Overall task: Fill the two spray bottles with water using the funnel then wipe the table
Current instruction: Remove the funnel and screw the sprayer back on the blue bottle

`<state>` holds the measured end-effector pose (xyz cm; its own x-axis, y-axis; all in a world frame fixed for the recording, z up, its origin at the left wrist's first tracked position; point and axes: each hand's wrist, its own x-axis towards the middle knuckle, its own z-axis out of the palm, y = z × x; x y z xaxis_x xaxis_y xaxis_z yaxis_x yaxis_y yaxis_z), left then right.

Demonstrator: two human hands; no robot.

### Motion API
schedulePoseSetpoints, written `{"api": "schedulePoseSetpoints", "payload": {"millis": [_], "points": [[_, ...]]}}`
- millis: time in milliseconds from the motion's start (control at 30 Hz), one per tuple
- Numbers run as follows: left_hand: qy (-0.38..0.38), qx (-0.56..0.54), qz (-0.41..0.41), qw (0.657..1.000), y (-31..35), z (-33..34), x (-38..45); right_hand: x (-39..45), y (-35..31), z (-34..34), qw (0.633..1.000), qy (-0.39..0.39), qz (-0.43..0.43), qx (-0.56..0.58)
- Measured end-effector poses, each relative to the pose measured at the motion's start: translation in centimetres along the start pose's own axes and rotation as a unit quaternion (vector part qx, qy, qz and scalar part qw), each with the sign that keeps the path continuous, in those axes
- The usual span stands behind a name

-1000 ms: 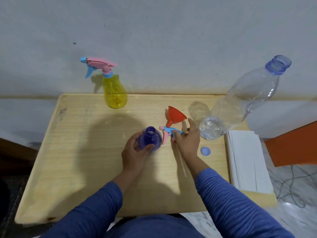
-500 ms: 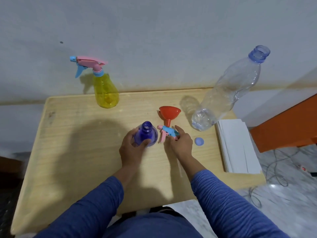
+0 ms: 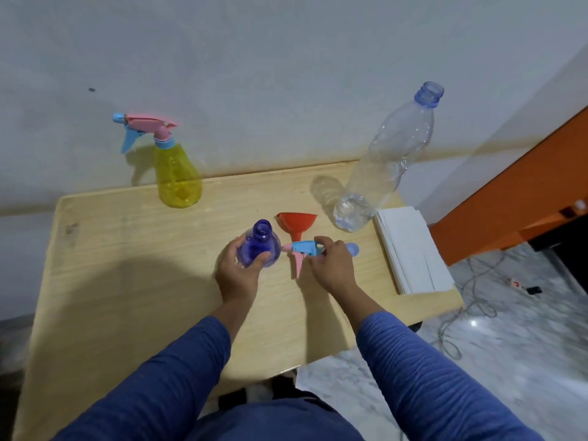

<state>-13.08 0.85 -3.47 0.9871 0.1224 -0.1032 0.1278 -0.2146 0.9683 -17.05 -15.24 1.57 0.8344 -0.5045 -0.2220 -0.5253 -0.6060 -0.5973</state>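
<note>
A purple spray bottle (image 3: 259, 241) stands open-necked, without its head, at the middle of the wooden table (image 3: 133, 275). My left hand (image 3: 237, 270) grips its body. My right hand (image 3: 331, 265) holds the bottle's blue and pink spray head (image 3: 304, 251) just right of the bottle. A red funnel (image 3: 297, 222) sits behind the spray head. At the back left stands a yellow spray bottle (image 3: 178, 179) with its pink head on. A large clear water bottle (image 3: 385, 167), uncapped and holding a little water, stands at the back right.
A stack of white paper napkins (image 3: 410, 249) lies at the table's right edge. A small blue cap (image 3: 352, 249) lies beside my right hand. A wall runs behind the table. An orange piece of furniture (image 3: 515, 198) and floor cables (image 3: 474, 300) are to the right.
My right hand has closed on the spray head and lifted it slightly. My left hand stays on the purple bottle. The camera has swung to the right.
</note>
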Motion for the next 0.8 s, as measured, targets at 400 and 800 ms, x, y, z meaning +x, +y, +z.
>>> {"api": "schedulePoseSetpoints", "payload": {"millis": [400,800], "points": [[-0.012,-0.008,-0.001,1.0,0.3,-0.2,0.1,0.7,-7.4,-6.4,0.942,0.16,-0.043,0.293],[0.002,-0.009,-0.005,1.0,0.0,-0.1,0.2,1.2,-15.0,-8.1,0.871,0.155,-0.154,0.441]]}}
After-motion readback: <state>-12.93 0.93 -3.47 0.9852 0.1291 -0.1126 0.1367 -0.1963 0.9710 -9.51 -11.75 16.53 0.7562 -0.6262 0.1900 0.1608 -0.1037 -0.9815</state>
